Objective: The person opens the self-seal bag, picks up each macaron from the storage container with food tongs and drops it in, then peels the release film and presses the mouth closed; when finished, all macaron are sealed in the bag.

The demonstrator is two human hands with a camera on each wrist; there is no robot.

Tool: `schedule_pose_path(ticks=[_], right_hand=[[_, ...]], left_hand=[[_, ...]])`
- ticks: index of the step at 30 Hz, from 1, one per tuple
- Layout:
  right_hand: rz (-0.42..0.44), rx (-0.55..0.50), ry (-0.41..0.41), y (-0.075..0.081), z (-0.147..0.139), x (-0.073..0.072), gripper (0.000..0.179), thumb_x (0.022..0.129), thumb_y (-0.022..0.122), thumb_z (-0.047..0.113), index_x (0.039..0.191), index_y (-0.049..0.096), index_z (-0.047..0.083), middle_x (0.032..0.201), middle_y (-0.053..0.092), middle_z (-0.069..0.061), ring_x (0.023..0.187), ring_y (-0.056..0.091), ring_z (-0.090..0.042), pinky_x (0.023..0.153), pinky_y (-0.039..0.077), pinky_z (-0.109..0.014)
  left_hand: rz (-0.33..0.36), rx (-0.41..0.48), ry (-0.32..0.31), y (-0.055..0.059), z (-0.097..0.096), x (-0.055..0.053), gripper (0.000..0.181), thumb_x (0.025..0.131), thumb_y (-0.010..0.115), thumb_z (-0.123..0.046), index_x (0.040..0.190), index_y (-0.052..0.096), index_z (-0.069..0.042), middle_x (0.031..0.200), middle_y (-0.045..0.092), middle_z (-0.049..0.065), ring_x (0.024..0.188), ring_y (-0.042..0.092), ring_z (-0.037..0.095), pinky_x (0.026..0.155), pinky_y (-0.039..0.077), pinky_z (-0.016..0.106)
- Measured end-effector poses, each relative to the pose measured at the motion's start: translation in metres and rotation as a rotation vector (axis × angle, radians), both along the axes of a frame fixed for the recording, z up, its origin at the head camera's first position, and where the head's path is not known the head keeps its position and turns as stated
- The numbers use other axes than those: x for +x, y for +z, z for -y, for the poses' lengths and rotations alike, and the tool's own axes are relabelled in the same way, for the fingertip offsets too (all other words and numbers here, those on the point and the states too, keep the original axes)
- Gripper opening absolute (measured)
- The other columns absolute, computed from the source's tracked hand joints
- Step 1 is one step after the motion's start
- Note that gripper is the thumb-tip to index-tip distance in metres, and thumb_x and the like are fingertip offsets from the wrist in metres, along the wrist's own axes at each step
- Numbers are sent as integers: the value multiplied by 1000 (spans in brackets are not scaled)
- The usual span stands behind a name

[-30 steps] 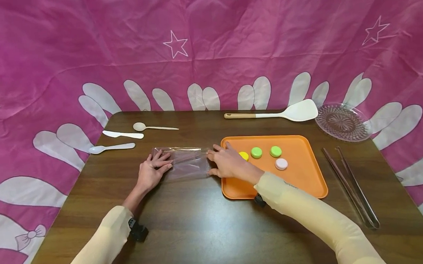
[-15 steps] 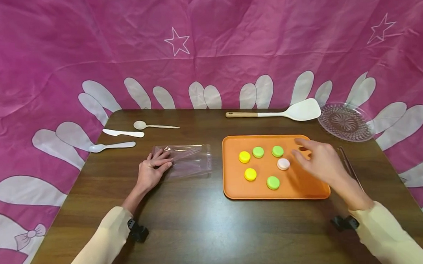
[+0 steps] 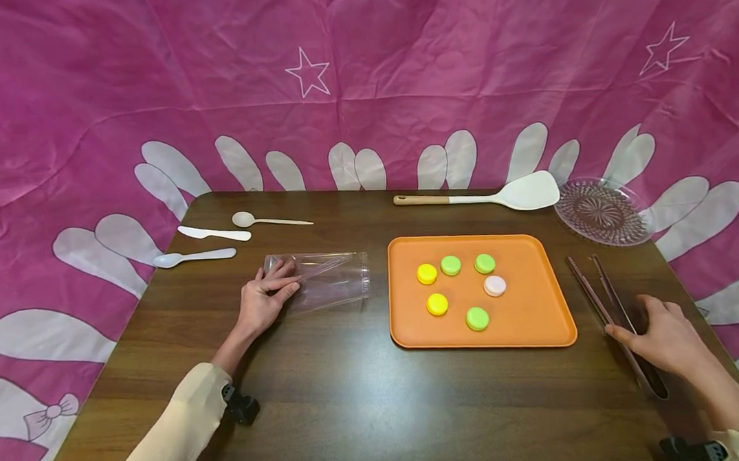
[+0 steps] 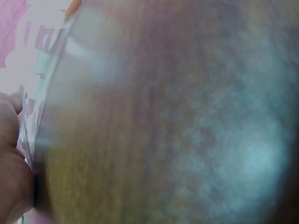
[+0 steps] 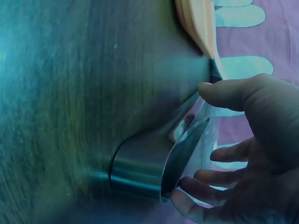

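Note:
At the left of the table a clear plastic bag [image 3: 337,280] lies with its seamed end toward the tray. My left hand [image 3: 263,305] pinches its near-left end, thumb and forefinger tips close together; some fingers lie partly behind the film. In the left wrist view that hand [image 4: 14,158] shows only at the left edge, beside the film. On the far right, metal tongs [image 3: 602,303] rest on the table with their arms apart. My right hand [image 3: 671,337] is over them, thumb by the left arm and fingers spread on the other side, as the right wrist view of the tongs [image 5: 140,168] shows.
An orange tray [image 3: 534,319] bears several yellow and green macarons and one pale pink macaron [image 3: 494,285]. Behind it lie a white spatula [image 3: 525,191] and a clear patterned plate [image 3: 604,210]. A spoon [image 3: 243,219], a knife [image 3: 211,233] and another spoon [image 3: 191,257] lie back left.
My right hand has let go of the bag's right end and swept right across the tray to the tongs. The left hand has stayed at the bag's left end.

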State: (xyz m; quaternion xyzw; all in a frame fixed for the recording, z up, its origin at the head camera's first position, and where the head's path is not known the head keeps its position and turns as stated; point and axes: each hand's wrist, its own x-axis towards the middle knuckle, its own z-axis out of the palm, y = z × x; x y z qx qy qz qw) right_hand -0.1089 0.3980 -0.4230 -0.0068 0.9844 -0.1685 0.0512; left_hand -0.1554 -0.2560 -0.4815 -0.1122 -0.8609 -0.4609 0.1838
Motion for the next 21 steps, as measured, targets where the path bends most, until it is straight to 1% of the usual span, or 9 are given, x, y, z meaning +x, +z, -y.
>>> schedule_pose_path(ticks=[3,7,10,14,18,21], right_hand=[[17,4,6,-2,-2,0,92,88,74,40,128,29,-29,115,34,-55,99,38,-71,78,36,-75],[51,10,27,-3,-1,0,92,85,77,40,129,30,-26,109,41,-50,98,38,-68,77,36,-74],[43,2,51,-5,1,2,86,84,78,33,128,32,-24,103,47,-46,98,40,-63,76,38,-72],[13,-15,75,-7,4,1,75,84,77,21,128,34,-22,98,51,-42,98,42,-57,74,41,-68],[11,-22,86,-8,7,0,71,84,75,14,129,33,-22,96,52,-42,96,44,-55,73,42,-66],[13,-19,86,-9,7,0,70,82,73,10,129,33,-22,98,49,-43,93,48,-55,71,44,-65]], left_hand=[[5,9,7,0,0,0,14,82,79,3,95,79,1,121,66,20,128,53,41,114,20,60],[12,17,7,-1,0,0,14,82,79,3,96,79,1,122,66,20,128,52,41,114,20,60],[17,17,4,-1,0,-1,13,83,79,3,96,79,1,122,66,21,128,53,41,114,20,59],[22,15,14,-1,0,-1,13,83,79,2,96,79,1,121,66,20,128,53,39,115,20,58],[18,15,21,-2,0,-1,13,83,79,1,96,79,0,121,66,19,127,54,38,115,21,58],[13,19,18,-2,0,-1,13,83,80,2,96,79,1,121,66,20,127,54,39,114,21,59]])
